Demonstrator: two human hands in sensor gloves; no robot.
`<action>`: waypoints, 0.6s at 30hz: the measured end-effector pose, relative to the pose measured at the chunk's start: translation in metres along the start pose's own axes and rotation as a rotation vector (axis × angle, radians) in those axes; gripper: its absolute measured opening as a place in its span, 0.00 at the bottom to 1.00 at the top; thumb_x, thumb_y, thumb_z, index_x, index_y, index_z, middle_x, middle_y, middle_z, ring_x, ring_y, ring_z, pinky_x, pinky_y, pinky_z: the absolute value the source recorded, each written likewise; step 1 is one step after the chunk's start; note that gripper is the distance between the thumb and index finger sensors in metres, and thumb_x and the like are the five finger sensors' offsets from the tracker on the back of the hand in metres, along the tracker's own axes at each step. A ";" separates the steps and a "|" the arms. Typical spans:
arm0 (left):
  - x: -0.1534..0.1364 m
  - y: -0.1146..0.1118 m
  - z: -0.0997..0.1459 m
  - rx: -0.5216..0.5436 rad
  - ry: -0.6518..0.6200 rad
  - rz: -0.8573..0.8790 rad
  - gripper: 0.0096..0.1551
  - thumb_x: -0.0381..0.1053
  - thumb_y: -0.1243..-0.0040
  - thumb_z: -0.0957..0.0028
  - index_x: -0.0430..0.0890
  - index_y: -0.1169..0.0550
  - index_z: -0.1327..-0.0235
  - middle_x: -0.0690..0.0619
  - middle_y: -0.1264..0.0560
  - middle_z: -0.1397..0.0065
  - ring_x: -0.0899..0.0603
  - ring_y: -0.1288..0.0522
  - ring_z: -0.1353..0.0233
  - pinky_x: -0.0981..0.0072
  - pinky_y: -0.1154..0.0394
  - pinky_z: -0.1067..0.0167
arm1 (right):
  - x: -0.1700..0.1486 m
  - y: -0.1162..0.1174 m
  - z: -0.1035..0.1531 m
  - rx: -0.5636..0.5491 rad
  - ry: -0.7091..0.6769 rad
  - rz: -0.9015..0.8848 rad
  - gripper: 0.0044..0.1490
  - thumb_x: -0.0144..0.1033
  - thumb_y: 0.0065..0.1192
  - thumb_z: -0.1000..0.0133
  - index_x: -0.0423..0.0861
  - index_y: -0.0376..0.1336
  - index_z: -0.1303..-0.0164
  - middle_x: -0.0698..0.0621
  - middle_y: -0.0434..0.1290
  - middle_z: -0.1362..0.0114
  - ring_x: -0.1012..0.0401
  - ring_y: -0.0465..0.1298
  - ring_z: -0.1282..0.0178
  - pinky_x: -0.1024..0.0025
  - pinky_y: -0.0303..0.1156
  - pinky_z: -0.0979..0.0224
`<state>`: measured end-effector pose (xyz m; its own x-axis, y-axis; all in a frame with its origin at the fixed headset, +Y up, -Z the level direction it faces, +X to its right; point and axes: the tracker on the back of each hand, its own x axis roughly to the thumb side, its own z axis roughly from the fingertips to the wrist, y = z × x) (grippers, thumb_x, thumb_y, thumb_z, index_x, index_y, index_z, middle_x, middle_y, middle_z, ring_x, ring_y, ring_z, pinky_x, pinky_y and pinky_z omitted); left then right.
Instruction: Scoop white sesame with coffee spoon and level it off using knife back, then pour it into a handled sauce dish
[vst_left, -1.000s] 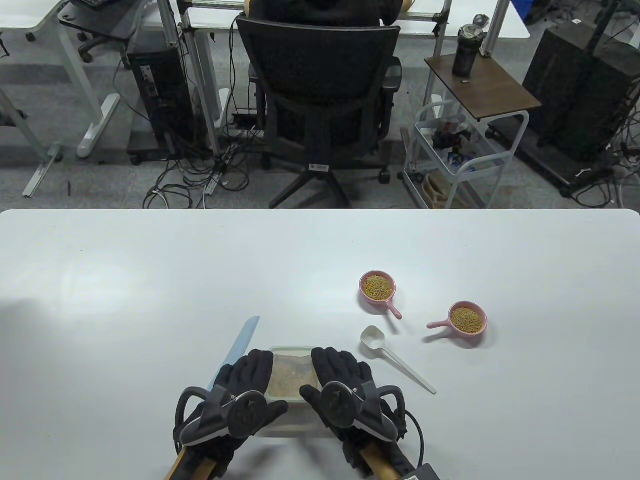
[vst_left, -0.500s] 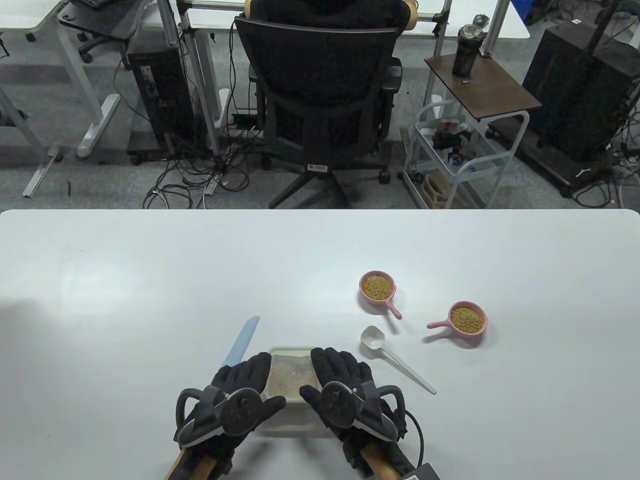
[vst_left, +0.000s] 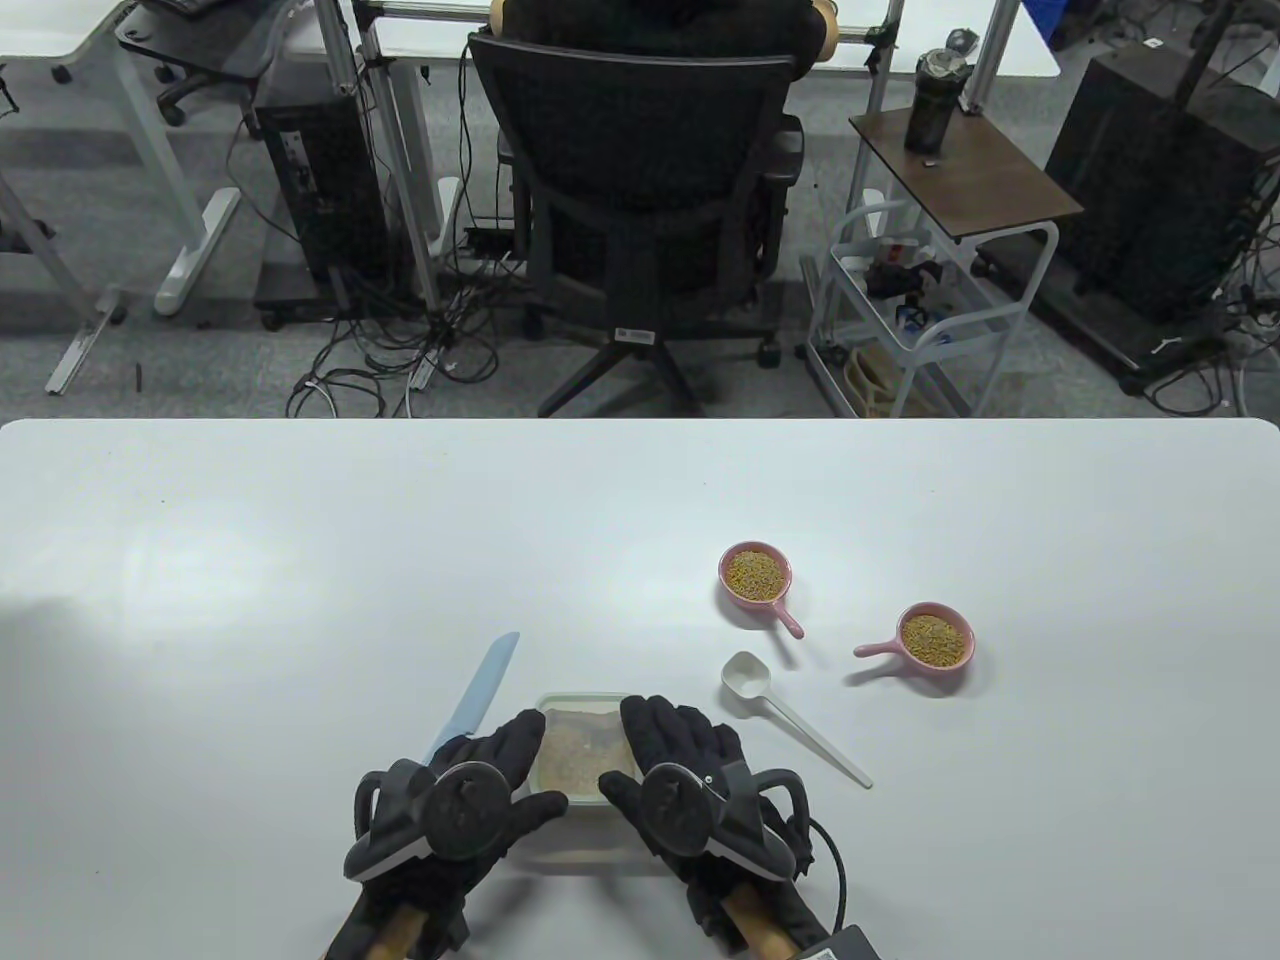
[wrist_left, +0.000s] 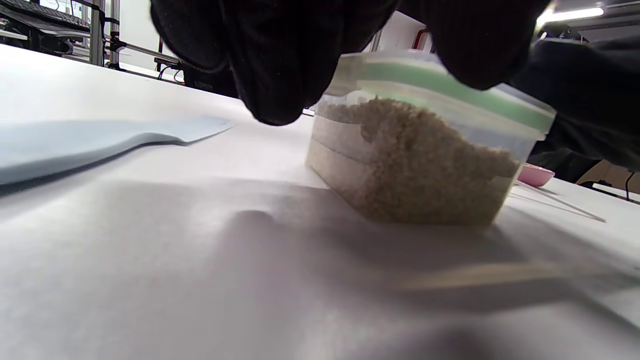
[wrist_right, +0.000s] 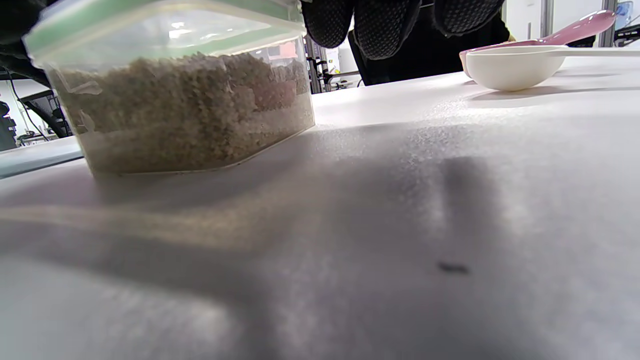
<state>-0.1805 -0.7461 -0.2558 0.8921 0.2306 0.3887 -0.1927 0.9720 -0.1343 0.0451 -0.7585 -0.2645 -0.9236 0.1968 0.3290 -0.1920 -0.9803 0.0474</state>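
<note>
Since a second ago the left hand (vst_left: 470, 800) has slid slightly nearer and rolled its tracker upward along the left side of the sesame container; the right hand (vst_left: 680, 780) has stayed put

Largest first: the white table (vst_left: 250, 600) fills the near half of the table view. Near its near edge sits the clear container of white sesame (vst_left: 580, 750), its green-rimmed lid (wrist_left: 450, 95) closed on top as the left wrist view shows. Both hands bracket it, fingers draped over the lid edges, left on the left side, right on the right; whether they clamp it or merely rest there cannot be told. A light blue knife (vst_left: 475, 695) lies just left of the container, tip pointing far. The white coffee spoon (vst_left: 790, 715) lies right of the container, bowl at the far end, untouched. Farther right stand two pink handled sauce dishes (vst_left: 757, 575) and (vst_left: 935, 638), each already holding yellowish grains

The likely step is opening the lid. Risk: if it releases suddenly under uneven pull, the container may tip or jerk and scatter sesame, or slide into the knife
</note>
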 end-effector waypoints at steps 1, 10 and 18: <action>0.001 0.000 0.000 0.003 -0.002 -0.014 0.49 0.67 0.44 0.40 0.41 0.40 0.13 0.40 0.29 0.16 0.35 0.23 0.21 0.36 0.35 0.22 | 0.000 0.000 0.000 0.014 0.006 0.000 0.50 0.64 0.36 0.38 0.47 0.43 0.09 0.42 0.54 0.09 0.40 0.59 0.14 0.34 0.56 0.21; 0.000 -0.001 0.000 -0.024 0.000 -0.012 0.52 0.67 0.45 0.39 0.38 0.43 0.12 0.40 0.32 0.14 0.34 0.25 0.19 0.35 0.37 0.22 | 0.003 -0.007 0.003 0.063 0.155 0.010 0.53 0.67 0.39 0.37 0.37 0.55 0.14 0.34 0.66 0.18 0.38 0.71 0.26 0.38 0.66 0.28; 0.007 -0.006 -0.001 -0.030 -0.015 -0.106 0.53 0.67 0.45 0.40 0.38 0.44 0.12 0.39 0.32 0.14 0.34 0.26 0.18 0.35 0.37 0.21 | 0.002 -0.005 0.002 0.087 0.150 -0.075 0.51 0.62 0.40 0.36 0.32 0.59 0.19 0.36 0.73 0.26 0.43 0.77 0.34 0.41 0.70 0.31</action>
<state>-0.1731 -0.7500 -0.2534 0.9006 0.1269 0.4157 -0.0846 0.9893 -0.1188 0.0444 -0.7531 -0.2623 -0.9481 0.2638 0.1777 -0.2389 -0.9595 0.1496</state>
